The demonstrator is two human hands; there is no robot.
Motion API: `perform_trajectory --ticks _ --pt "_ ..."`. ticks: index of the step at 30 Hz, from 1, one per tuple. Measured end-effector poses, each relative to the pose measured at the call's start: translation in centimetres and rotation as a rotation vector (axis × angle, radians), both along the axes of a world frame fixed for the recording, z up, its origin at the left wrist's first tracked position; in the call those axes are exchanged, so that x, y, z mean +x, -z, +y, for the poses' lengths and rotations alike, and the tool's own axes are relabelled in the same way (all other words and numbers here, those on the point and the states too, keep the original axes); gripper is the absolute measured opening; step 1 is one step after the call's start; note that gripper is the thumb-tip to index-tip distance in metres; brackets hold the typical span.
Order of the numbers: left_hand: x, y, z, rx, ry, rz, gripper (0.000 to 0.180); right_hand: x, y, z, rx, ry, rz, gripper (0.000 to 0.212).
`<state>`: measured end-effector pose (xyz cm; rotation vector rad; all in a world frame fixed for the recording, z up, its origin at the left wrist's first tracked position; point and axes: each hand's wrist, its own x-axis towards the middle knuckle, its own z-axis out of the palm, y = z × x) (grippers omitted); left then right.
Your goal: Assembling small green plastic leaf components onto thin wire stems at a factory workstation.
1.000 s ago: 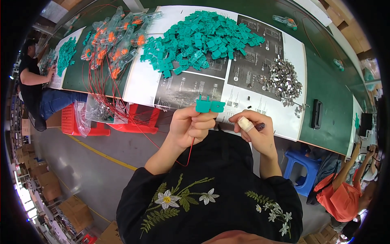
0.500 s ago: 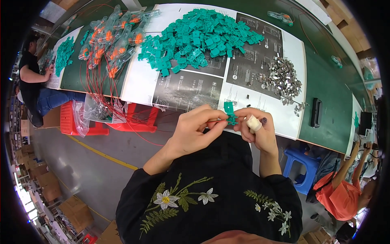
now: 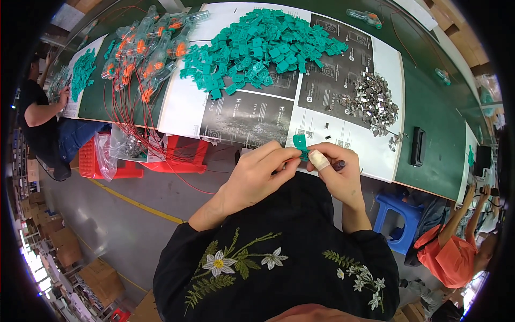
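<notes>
And here they meet, left hand (image 3: 263, 172) and right hand (image 3: 338, 174), at the bench's near edge, a small moulded part (image 3: 300, 141) between their fingertips! Beyond them, the big heap of parts (image 3: 263, 45) sprawls over the printed sheets (image 3: 247, 115) on the workbench (image 3: 429, 107). Left of it, handled units (image 3: 145, 48) cluster, their wires (image 3: 134, 110) spilling over the front edge. Over to the right, the metal clips (image 3: 373, 102) pile up on the sheets; farther right, an oblong case (image 3: 418, 147) lies on the bench, a stool (image 3: 397, 222) below.
</notes>
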<state>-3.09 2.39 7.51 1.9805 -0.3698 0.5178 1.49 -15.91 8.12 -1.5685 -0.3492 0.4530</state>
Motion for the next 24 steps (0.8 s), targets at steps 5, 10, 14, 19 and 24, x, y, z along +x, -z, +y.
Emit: perform_trajectory --ticks 5,10,14,19,24 --pt "-0.1 0.2 -0.1 -0.001 -0.022 0.05 0.022 -0.4 1.1 0.3 0.011 0.024 -0.131 0.017" --pt "0.1 0.8 -0.4 0.041 -0.054 -0.016 0.023 -0.6 1.1 0.6 -0.013 0.038 -0.142 0.018" --pt "0.3 1.8 -0.3 -0.065 -0.059 0.017 0.017 -0.4 0.4 0.3 0.025 0.005 -0.022 0.022" --pt "0.9 1.6 2.3 -1.155 0.213 0.764 0.008 0.0 0.4 -0.3 0.136 -0.022 0.113 0.027" --pt "1.7 3.3 3.4 -1.797 0.772 1.024 0.014 0.0 0.6 -0.4 0.149 -0.024 0.141 0.027"
